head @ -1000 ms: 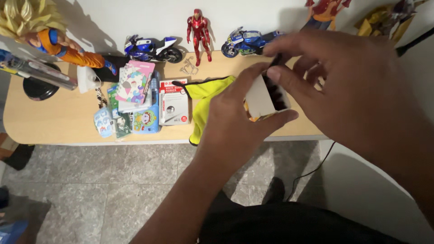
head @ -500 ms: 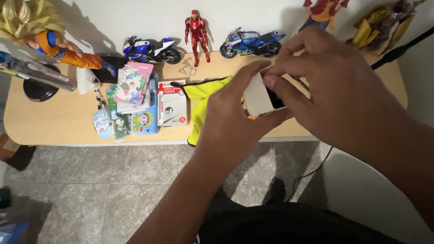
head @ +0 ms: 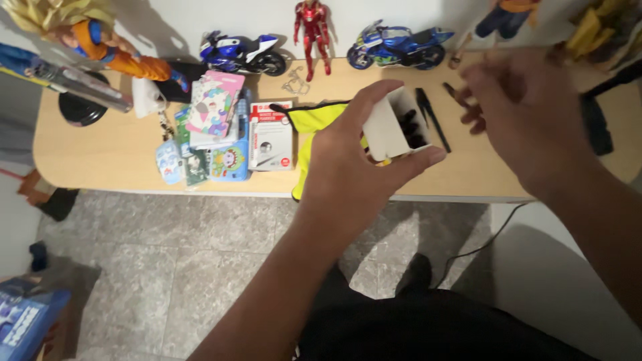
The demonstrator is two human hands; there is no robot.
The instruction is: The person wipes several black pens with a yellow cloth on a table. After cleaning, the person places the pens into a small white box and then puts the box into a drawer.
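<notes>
My left hand (head: 351, 177) holds a small white open box (head: 386, 127) above the front edge of the wooden table (head: 107, 157); dark pens stand inside it. My right hand (head: 528, 120), blurred and with fingers apart, hovers to the right of the box and holds nothing I can see. A black pen (head: 435, 120) lies on the table between the box and my right hand. A second dark pen (head: 451, 90) lies by the fingertips. Under my left hand a yellow cloth (head: 309, 120) is spread.
At the back stand two blue toy motorcycles (head: 244, 53) (head: 401, 47), a red figure (head: 313, 33) and an orange figure (head: 100, 50). Colourful booklets (head: 214, 120) and a white marker pack (head: 271, 137) lie left. A black cable (head: 481, 244) crosses the grey tile floor.
My right hand has left the box and moved right, opening. A black pen now lies on the table beside the box. My left hand still holds the box.
</notes>
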